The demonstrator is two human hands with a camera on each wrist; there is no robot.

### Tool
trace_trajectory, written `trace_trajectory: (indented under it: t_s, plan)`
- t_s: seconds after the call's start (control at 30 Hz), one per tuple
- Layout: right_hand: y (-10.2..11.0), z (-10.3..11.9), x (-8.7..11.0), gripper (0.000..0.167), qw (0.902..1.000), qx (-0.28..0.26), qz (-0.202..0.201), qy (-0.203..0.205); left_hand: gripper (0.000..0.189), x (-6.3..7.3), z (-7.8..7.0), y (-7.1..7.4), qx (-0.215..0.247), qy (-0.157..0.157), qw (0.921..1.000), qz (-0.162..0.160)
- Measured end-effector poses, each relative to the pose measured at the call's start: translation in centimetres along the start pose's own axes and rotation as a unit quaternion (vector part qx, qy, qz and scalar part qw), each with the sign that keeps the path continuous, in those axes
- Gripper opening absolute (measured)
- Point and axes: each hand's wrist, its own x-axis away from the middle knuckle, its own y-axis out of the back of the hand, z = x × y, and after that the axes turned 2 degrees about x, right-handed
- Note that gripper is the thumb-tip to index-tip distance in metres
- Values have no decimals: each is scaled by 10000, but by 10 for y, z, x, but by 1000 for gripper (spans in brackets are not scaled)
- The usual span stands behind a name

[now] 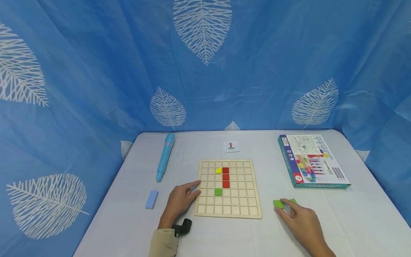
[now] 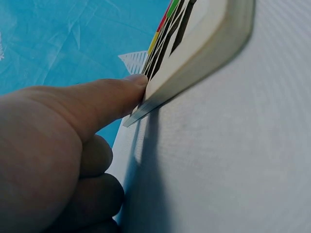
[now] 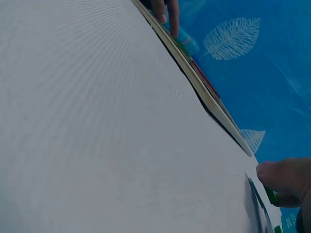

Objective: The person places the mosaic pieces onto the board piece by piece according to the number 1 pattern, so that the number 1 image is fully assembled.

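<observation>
A wooden grid board [image 1: 205, 210] lies flat, holding a yellow tile [image 1: 218, 170] with one rounded corner, red tiles [image 1: 226, 177] in a column and a green square tile [image 1: 218, 192]. My left hand [image 1: 179, 200] touches the board's left edge with thumb and index finger spread apart; in the left wrist view the thumb [image 2: 112, 97] rests at the rim and other fingers are curled. To the right of the board, my right hand [image 1: 302, 222] pinches a green square tile [image 1: 278, 204] between thumb and index finger, low over the table. Another green tile [image 1: 293, 201] is partly hidden behind that hand.
Behind the board lies a small pattern card [image 1: 231, 146]. A game box [image 1: 314, 160] is at the back right. On the left are a teal microphone-shaped object [image 1: 165, 157] and a light blue block [image 1: 152, 199]. Blue leaf-printed cloth [image 1: 244, 92] surrounds the white table.
</observation>
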Motion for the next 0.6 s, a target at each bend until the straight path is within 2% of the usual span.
trace_trajectory:
  t_s: [0.2,0.43,0.6]
  plan:
    - [-3,6,-5,36,9995,-160,-76,254,42,0,-1,1,-13,-17,10000,0]
    - [-11,18,-16,34,9959,-236,-301,825,42,0,-1,2,-9,-25,10000,19]
    - [-14,37,-24,33,9950,-371,-61,926,42,1,-1,2,-17,-71,10000,-11]
